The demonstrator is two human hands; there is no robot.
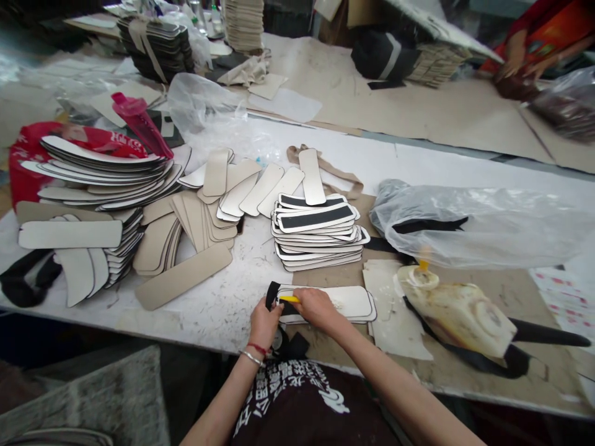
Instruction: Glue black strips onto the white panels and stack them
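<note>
At the table's near edge lies a white rounded board point(356, 300), on top of a few others like it. My left hand point(264, 322) pinches a black strip point(272, 293) at the board's left end. In my right hand point(316, 306) is a thin yellow tool point(289, 298), its tip at the black strip; whether it is a brush or a blade I cannot tell. Just beyond my hands rises a stack of white boards point(320, 263), the upper ones with black strips on their faces. Right of the board is a stained sheet point(395, 310).
A stained plastic container point(465, 310) with a yellow stick lies at right, before a clear plastic bag point(502, 217). Loose beige boards point(186, 275) and piled curved boards point(106, 173) cover the left, beside a pink bottle point(142, 124). Another person's hands point(515, 56) work far right.
</note>
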